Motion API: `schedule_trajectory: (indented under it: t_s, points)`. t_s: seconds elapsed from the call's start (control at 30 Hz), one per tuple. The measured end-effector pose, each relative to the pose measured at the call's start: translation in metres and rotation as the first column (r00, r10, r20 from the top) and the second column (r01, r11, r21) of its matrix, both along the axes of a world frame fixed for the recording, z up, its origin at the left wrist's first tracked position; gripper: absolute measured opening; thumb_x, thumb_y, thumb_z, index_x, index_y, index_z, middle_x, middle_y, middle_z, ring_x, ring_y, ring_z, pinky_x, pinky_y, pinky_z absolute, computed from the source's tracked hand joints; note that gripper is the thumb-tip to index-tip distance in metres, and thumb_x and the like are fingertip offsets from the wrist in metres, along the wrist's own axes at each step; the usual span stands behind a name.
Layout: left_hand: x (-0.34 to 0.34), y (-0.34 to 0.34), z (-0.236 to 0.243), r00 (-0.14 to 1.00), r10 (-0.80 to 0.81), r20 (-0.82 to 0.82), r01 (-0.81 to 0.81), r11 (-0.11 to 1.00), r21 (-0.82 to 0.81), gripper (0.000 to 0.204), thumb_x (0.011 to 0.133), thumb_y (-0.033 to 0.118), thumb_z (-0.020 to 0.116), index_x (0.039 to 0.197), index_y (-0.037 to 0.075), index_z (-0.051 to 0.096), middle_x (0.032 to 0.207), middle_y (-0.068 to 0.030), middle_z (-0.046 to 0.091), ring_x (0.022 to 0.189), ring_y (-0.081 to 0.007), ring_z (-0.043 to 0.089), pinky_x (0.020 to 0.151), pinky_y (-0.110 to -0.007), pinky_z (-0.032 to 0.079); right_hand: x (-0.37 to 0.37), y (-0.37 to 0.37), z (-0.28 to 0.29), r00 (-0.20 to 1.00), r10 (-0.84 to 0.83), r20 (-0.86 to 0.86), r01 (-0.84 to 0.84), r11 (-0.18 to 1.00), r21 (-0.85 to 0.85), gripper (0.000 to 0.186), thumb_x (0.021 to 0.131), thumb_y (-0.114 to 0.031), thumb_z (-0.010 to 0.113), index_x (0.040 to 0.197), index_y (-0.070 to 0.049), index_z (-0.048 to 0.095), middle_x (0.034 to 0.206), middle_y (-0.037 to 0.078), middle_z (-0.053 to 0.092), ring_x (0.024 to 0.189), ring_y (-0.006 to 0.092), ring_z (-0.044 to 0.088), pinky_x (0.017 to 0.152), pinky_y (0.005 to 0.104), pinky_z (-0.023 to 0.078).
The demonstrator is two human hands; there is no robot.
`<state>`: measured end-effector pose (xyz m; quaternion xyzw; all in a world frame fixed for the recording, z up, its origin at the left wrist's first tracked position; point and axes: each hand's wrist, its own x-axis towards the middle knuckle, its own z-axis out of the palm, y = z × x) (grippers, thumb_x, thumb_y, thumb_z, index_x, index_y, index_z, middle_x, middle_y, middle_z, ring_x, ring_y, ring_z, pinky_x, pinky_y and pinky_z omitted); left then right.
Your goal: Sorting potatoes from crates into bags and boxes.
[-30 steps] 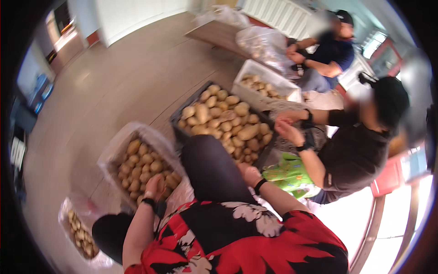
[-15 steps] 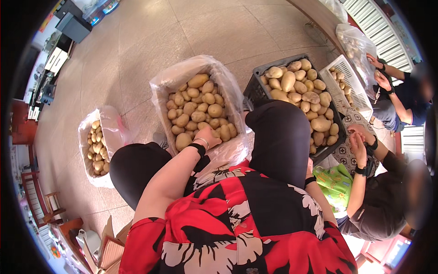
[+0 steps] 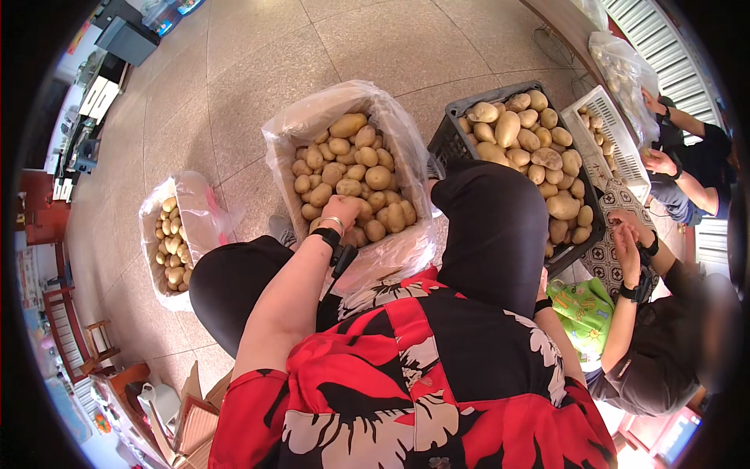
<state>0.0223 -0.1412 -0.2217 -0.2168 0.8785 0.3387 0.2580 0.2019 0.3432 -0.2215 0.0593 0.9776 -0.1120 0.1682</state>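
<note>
My left hand [image 3: 341,211] reaches into the near left part of a plastic-lined box [image 3: 280,129] filled with potatoes [image 3: 378,177]. Its fingers are curled down and closed around a potato, which the back of the hand mostly covers. The box stands on the floor between my knees, its clear liner folded out over the rim. Beyond my right thigh only a sliver of my right hand [image 3: 543,283] shows, beside the black crate [image 3: 461,109] heaped with larger potatoes. My leg hides its fingers.
At my left stands a smaller lined box [image 3: 150,270] of potatoes. A white basket [image 3: 625,144] holds more beyond the crate. Two co-workers sit at the right, one with hands [image 3: 625,242] near the crate. Cardboard [image 3: 191,422] lies at the lower left.
My left hand has shifted left and slightly farther into the box, uncovering potatoes at the near right. The view has moved a little. A co-worker's hand by the clear bag has lowered.
</note>
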Motion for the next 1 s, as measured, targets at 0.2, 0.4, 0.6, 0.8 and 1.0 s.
schedule_trajectory:
  t_s: [0.2, 0.4, 0.6, 0.8, 1.0]
  points:
    - [-0.028, -0.002, -0.009, 0.746, 0.550, 0.375, -0.592, 0.292, 0.751, 0.035, 0.082, 0.031, 0.062, 0.108, 0.014, 0.047, 0.094, -0.0074, 0.052, 0.073, -0.0213, 0.055, 0.054, -0.035, 0.052, -0.003, -0.004, 0.003, 0.983, -0.180, 0.035, 0.183, 0.976, -0.120, 0.029, 0.081, -0.032, 0.056, 0.098, -0.009, 0.061, 0.088, 0.014, 0.065, 0.076, 0.0315, 0.065, 0.065, 0.0402, 0.053]
    - [-0.048, 0.004, -0.009, 0.687, 0.664, 0.296, -0.473, 0.099, 0.875, 0.038, 0.089, 0.009, 0.048, 0.124, 0.014, 0.037, 0.108, -0.0139, 0.048, 0.097, -0.0292, 0.052, 0.075, -0.042, 0.052, -0.007, -0.017, 0.031, 1.000, -0.026, -0.001, 0.026, 0.997, 0.069, 0.029, 0.082, -0.033, 0.056, 0.098, -0.009, 0.060, 0.084, 0.015, 0.065, 0.075, 0.0312, 0.065, 0.062, 0.0404, 0.053]
    - [-0.040, 0.008, -0.018, 0.550, 0.752, 0.364, -0.629, 0.086, 0.773, 0.065, 0.088, 0.001, 0.042, 0.145, 0.012, 0.012, 0.126, -0.0201, 0.041, 0.102, -0.0332, 0.053, 0.076, -0.039, 0.053, -0.004, -0.011, 0.011, 0.986, -0.165, -0.030, 0.157, 0.971, -0.178, 0.030, 0.082, -0.031, 0.056, 0.102, -0.009, 0.058, 0.088, 0.014, 0.064, 0.075, 0.0309, 0.065, 0.060, 0.0393, 0.052]
    - [-0.025, 0.000, -0.024, 0.772, 0.594, 0.228, -0.577, 0.504, 0.642, 0.044, 0.087, 0.013, 0.050, 0.130, 0.006, 0.043, 0.116, -0.0226, 0.054, 0.099, -0.0351, 0.058, 0.074, -0.038, 0.052, -0.014, 0.001, 0.007, 0.967, -0.031, -0.251, -0.076, 0.910, -0.406, 0.032, 0.083, -0.029, 0.056, 0.106, -0.008, 0.058, 0.088, 0.014, 0.064, 0.077, 0.0325, 0.062, 0.065, 0.0385, 0.050]
    - [0.021, 0.032, -0.006, 0.620, -0.526, -0.582, 0.477, 0.842, -0.253, 0.034, 0.078, 0.017, 0.059, 0.110, 0.006, 0.057, 0.126, -0.0191, 0.049, 0.113, -0.0348, 0.050, 0.095, -0.040, 0.041, -0.047, 0.015, 0.034, 0.920, -0.003, -0.391, 0.017, 0.999, 0.034, 0.029, 0.081, -0.023, 0.059, 0.104, -0.005, 0.054, 0.095, 0.017, 0.058, 0.097, 0.0361, 0.055, 0.078, 0.0439, 0.046]
